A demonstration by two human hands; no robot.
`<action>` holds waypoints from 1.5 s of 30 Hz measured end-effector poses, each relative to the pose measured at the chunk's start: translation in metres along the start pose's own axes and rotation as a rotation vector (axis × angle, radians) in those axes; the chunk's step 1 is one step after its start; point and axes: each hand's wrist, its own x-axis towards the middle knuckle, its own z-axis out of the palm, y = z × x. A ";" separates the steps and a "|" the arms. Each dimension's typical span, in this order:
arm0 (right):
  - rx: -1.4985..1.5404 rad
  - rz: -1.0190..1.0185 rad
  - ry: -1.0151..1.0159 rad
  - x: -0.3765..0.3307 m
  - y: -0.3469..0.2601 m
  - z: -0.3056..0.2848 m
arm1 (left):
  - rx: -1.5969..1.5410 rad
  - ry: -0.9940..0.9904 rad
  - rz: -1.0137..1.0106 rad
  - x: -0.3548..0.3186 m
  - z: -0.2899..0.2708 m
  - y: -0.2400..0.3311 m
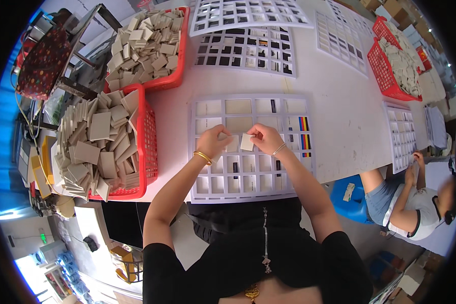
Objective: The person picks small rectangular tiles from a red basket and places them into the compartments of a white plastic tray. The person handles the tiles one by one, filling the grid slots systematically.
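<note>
A white grid tray (251,193) with many rectangular compartments lies in front of me on the table. My right hand (267,138) is closed in a pinch on a small cream tile (247,142), tilted above the tray's middle. Just to the left, my left hand (211,141) is closed, thumb and forefinger together, with another pale tile (231,144) at its fingertips. Larger beige tiles (238,107) sit in the upper compartments. Some compartments show dark strips, and those along the right side show coloured stripes (304,137).
Two red baskets (148,137) heaped with beige tiles (100,126) stand at the left. More grid trays (245,48) lie at the back and right. Another red basket (388,71) is at the far right. A co-worker (415,207) sits at the right, handling a tray.
</note>
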 end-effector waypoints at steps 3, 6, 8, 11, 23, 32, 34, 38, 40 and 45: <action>-0.109 0.020 -0.034 0.000 -0.009 -0.005 | 0.367 0.126 0.238 -0.002 0.004 0.000; -0.215 -0.039 0.007 -0.001 -0.006 -0.003 | 0.776 0.138 0.315 -0.005 0.007 0.008; -0.328 -0.115 0.054 -0.002 -0.006 -0.002 | 0.910 0.114 0.308 -0.006 0.007 0.009; -0.233 -0.068 0.096 -0.001 -0.013 0.001 | 0.929 0.123 0.338 -0.008 0.004 0.007; -0.030 0.041 0.166 -0.001 0.008 0.006 | 1.053 0.013 0.344 -0.010 0.000 0.002; -0.380 -0.225 0.277 -0.001 0.008 0.003 | 1.070 -0.039 0.406 -0.005 0.000 0.005; -0.419 -0.284 0.265 -0.003 0.006 0.004 | 0.995 0.027 0.392 -0.007 0.003 0.009; -0.503 -0.360 0.291 -0.005 0.007 0.009 | 1.041 -0.051 0.305 -0.003 0.006 0.016; -0.579 -0.351 0.251 -0.008 0.005 0.011 | 1.073 -0.105 0.281 -0.001 0.007 0.016; -0.689 -0.347 0.236 -0.013 -0.001 0.013 | 0.995 -0.145 0.344 -0.009 0.006 0.014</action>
